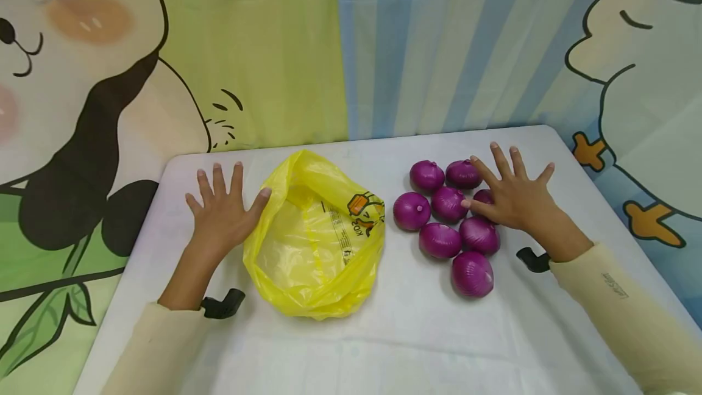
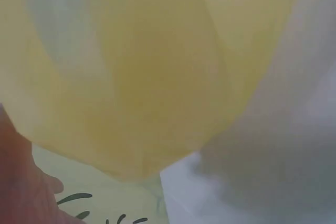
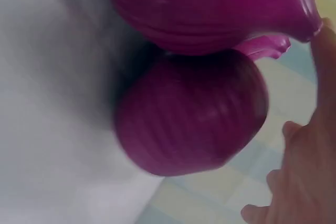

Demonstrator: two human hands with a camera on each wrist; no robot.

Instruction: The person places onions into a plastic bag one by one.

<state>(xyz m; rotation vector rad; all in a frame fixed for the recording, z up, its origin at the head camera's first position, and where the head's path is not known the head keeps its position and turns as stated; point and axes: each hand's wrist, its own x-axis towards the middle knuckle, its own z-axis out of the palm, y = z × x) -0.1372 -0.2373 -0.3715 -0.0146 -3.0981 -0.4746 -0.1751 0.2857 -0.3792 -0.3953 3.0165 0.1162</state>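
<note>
Left hand: back upward, fingers straight and spread apart, nothing gripped. Its thumb tip overlaps the left rim of a thin yellow plastic bag; the pressure, if any, cannot be told. The bag sits left of centre on a white, round-cornered counter, its wide mouth facing up and a dark and orange print showing at its right side.

Right hand: back upward, fingers likewise straight and apart, clamped on nothing. Its thumb and forefinger reach over the right side of a cluster of glossy purple round onions; firm contact cannot be confirmed. Eight onions are counted, lying just right of the bag and apart from it, one partly covered by the hand.

Both forearms wear cream sleeves. A cartoon-printed fabric backdrop, green and striped blue, hangs behind the counter
</note>
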